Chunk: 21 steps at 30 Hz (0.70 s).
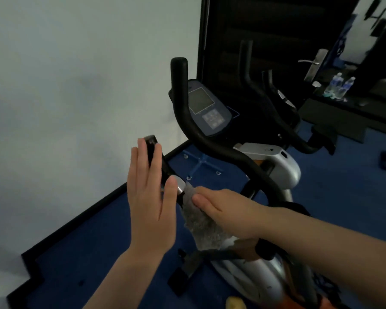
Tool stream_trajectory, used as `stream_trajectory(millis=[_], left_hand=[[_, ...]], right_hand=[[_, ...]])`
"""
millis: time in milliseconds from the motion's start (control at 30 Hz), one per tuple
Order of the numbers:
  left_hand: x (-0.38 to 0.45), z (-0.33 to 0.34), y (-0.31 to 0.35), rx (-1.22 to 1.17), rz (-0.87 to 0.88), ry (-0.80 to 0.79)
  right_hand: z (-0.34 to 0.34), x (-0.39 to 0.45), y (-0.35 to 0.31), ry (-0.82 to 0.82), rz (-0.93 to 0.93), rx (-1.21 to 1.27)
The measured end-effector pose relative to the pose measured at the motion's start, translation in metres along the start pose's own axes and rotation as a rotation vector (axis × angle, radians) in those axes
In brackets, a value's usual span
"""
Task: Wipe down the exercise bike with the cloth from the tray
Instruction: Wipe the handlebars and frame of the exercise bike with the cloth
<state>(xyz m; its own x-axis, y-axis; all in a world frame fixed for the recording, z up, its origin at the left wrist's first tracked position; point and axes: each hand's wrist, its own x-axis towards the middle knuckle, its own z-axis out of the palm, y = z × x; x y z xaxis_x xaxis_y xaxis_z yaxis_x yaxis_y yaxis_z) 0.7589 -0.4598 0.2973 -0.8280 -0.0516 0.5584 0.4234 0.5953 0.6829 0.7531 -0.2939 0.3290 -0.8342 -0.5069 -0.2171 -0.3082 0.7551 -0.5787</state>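
exercise bike point(265, 166): its near handlebar grip point(159, 162) is braced by the flat, open left hand point(151, 197). just below, the right hand point(223, 211) clutches the grey cloth point(201, 221) around the bar; rub firmly, keeping the brace steady.

No text, brand, number or sign can be read anywhere; the console point(206, 108) of the exercise bike point(270, 161) has a grey screen that shows no digits, and its keypad markings are too blurred to make out; the labels on the two water bottles point(340, 84) at the far right are blue and white, their print too small to read.
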Motion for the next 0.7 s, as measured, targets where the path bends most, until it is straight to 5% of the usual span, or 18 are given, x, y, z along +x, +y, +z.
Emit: stream_trajectory(millis=[233, 700], left_hand=[[-0.022, 0.018, -0.003, 0.119, 0.008, -0.136], [-0.035, 0.023, 0.029, 0.364, -0.164, -0.103]], right_hand=[[-0.036, -0.019, 0.019, -0.269, -0.005, -0.308], [-0.069, -0.024, 0.046, -0.087, -0.102, -0.474]])
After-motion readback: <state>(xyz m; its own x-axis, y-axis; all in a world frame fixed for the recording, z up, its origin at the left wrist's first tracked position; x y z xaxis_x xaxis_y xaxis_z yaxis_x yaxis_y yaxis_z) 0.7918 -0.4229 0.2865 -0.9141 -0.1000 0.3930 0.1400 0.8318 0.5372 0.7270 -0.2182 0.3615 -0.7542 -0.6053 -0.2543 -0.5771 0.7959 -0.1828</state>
